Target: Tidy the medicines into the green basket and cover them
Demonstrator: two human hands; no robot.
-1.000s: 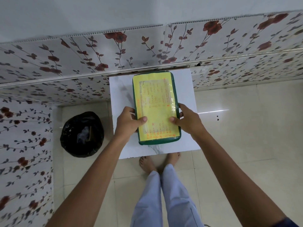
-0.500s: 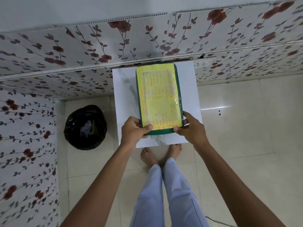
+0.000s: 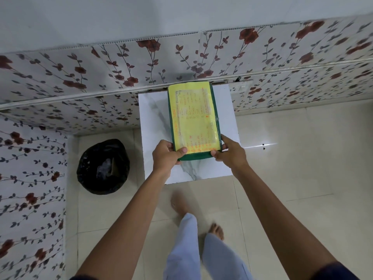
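Basket (image 3: 193,120) on the white table (image 3: 153,126), covered by a yellow lid (image 3: 192,116) with orange writing; only a green rim shows around the lid's sides and near end. Far end of basket close to the flowered wall (image 3: 121,63), near end toward the table's front edge. Medicines not visible: presumably inside, under the lid, but cannot tell.

Left hand (image 3: 164,156) closed on the basket's near left corner, thumb pressed on top of the lid, fingers wrapped under the rim. Right hand (image 3: 230,153) closed on the near right corner, thumb at the lid's edge, fingers along the side. Both holds firm pinches on basket and lid together.

Step in hand, by the look of it: seating the covered basket square on the table, near the wall. Task close to done.

To do it well:
- Keep both thumbs pressing down evenly so the lid stays flat and does not ride up at the far end.
- Slide rather than lift, with equal push from both corners, to stop the basket skewing across the table.
- Check the green rim shows evenly on both long sides; more green on one side means the lid sits off centre.
- Stop short of the wall, so the far end does not knock and pop the lid.
- Ease the thumbs off last, straight up, without dragging the lid.

Black bin (image 3: 103,166) on the floor left of the table, well apart, no obstacle.
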